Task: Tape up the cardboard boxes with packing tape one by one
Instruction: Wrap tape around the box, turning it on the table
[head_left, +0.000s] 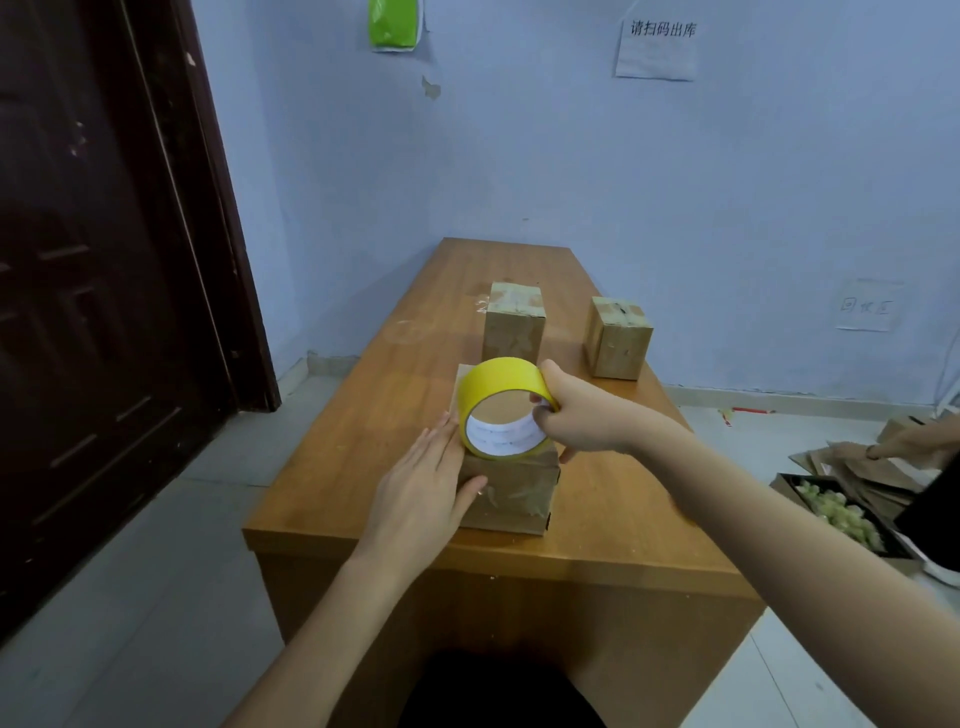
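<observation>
left hand (426, 483) flat, fingers straight, pressing left side of near box (511, 493) at frame centre on table (363, 415). right hand (582, 415) grips yellow tape roll (501, 408) atop that box, thumb over rim, fingers thru core. 2 more boxes behind: one mid (514, 322), one to the right (618, 338).
</observation>
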